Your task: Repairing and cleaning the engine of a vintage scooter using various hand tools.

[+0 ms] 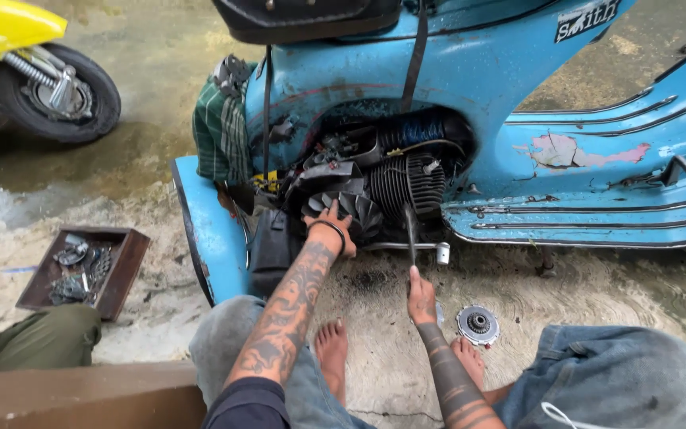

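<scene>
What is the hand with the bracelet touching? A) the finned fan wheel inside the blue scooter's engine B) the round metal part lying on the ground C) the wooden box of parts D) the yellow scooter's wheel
A: the left hand, wearing a dark bracelet at the wrist, rests on the finned fan wheel in the open engine bay of the blue scooter, while the right hand holds a thin dark tool close by.

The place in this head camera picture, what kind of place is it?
Probably an informal outdoor repair spot for scooters. A blue scooter stands with its engine exposed on rough wet concrete ground, and a wooden box of metal parts lies nearby.
</scene>
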